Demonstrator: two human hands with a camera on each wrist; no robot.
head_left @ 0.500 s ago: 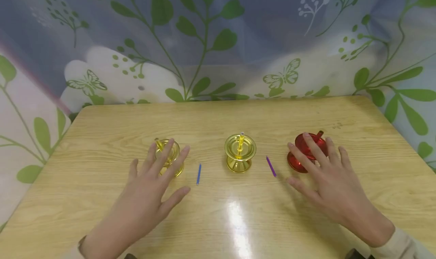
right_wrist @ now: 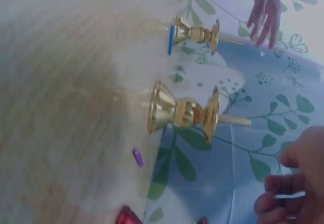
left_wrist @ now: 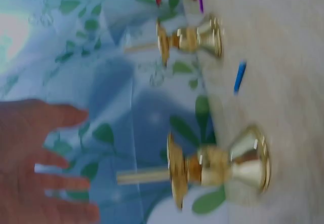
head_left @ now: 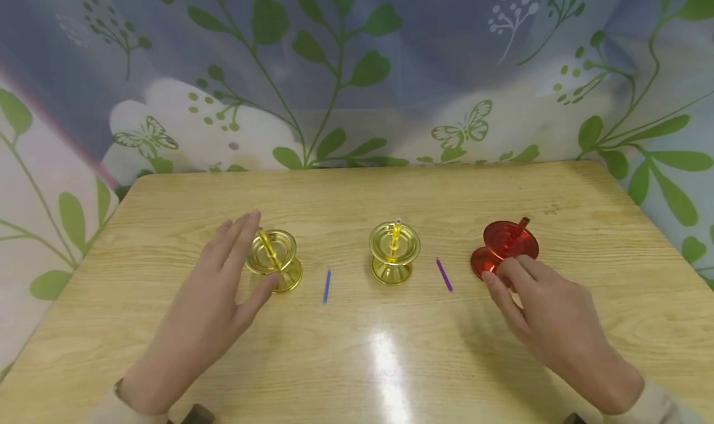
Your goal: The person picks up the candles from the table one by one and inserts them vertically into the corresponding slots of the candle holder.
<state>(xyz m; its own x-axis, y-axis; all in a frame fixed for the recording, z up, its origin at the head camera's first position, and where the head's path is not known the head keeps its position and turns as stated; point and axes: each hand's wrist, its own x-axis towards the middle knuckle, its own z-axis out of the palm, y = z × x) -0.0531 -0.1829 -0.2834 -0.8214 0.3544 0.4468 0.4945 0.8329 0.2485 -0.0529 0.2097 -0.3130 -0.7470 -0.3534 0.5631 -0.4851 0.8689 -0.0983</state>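
Observation:
My left hand hovers with extended fingers over the near left side of a gold candle holder. In the left wrist view, space separates that hand from the holder's upright pale stick. My right hand is raised before a red candle holder, covering part of its base. Its fingers are loosely bent, the thumb apart from them and nothing held, as the right wrist view of the hand shows. Between the hands stands another gold candle holder.
A thin blue stick, like a small candle, lies between the gold holders. One in purple lies between the middle and red holders. The wooden table meets a leaf-patterned cloth at its back edge.
My left hand has shifted left and turned, its fingers drawing together, uncovering more of the left gold holder. The right hand's spread fingers have bent and drawn back, showing the red dish.

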